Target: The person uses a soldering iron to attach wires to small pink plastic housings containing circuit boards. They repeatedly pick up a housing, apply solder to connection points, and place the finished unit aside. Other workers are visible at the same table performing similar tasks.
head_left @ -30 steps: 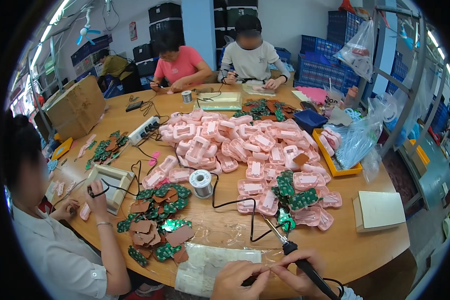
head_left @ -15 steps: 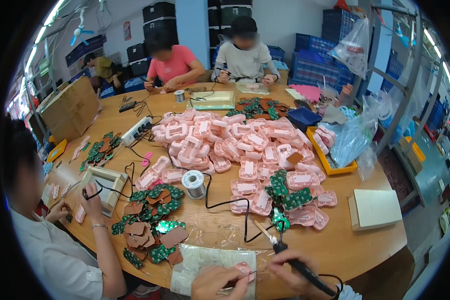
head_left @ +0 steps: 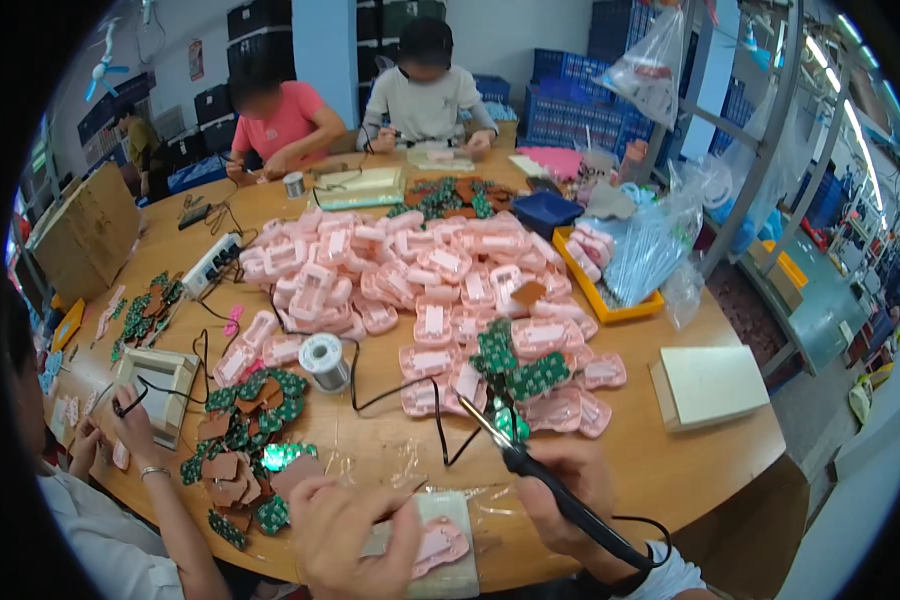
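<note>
My right hand [head_left: 570,490] is closed round the black handle of a soldering iron [head_left: 515,457]. Its metal tip points up and left, over the green circuit boards [head_left: 535,375] on the near side of the pink pile. My left hand [head_left: 355,535] is raised over the work mat, thumb and fingers drawn together. A thin brown piece [head_left: 413,486] juts from its fingertips; what exactly it is, I cannot make out. Beneath and beside that hand, a pink plastic shell [head_left: 440,546] lies on a pale, plastic-covered mat [head_left: 460,510], partly hidden by the fingers.
Many pink shells [head_left: 390,260] cover the table's middle. A solder spool [head_left: 324,362] stands left of them, near piled green and brown boards [head_left: 240,470]. A yellow tray [head_left: 610,300] and a cream block [head_left: 710,385] are at right. The iron's cord crosses the table. Co-workers sit left and opposite.
My left hand has lifted off the pink shell and moved left. The soldering iron has risen and swung up in my right hand. The whole view has shifted, so the table appears further left.
</note>
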{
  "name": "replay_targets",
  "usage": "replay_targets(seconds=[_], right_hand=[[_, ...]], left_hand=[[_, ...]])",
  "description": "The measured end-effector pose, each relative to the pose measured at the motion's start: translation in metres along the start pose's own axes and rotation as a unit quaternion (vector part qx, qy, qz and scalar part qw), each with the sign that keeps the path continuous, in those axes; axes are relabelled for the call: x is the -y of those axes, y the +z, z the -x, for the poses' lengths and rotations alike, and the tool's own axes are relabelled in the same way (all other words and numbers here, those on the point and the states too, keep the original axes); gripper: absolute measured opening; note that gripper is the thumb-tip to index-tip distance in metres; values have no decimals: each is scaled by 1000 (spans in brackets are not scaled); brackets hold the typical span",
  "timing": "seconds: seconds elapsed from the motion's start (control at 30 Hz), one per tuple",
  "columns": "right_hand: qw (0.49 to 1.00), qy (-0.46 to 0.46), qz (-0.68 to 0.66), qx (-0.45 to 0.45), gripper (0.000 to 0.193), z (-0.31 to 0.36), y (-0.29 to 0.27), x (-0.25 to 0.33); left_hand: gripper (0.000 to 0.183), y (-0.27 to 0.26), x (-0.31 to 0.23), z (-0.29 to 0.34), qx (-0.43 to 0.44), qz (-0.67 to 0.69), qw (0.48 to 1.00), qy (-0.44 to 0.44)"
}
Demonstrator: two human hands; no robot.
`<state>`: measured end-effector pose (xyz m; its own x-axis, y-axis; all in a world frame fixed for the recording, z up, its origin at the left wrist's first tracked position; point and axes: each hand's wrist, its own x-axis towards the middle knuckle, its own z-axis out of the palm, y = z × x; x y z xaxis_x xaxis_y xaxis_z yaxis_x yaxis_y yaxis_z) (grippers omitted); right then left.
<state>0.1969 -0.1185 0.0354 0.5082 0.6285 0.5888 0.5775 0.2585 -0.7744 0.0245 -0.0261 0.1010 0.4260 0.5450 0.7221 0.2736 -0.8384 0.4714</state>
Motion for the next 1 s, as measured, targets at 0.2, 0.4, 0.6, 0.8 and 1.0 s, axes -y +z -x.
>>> replay_targets(seconds=[0.2,0.4,0.6,0.8,1.0], right_hand=[[967,86,-237,-22,33,14,-28,-13],[979,106,-170,24,49,18,-17,-6],[947,133,-256,140,26,2,-6,8],[956,127,-215,154,35,-6,5,17],[971,87,-170,145,34,-9,9,19]], left_hand=[[10,-20,25,24,39,-32,997,-61],[7,3,10,35,58,129,981,-133],[5,17,3,31,51,217,950,-220],[5,24,-1,30,51,214,962,-162],[9,25,-1,28,52,187,972,-132]])
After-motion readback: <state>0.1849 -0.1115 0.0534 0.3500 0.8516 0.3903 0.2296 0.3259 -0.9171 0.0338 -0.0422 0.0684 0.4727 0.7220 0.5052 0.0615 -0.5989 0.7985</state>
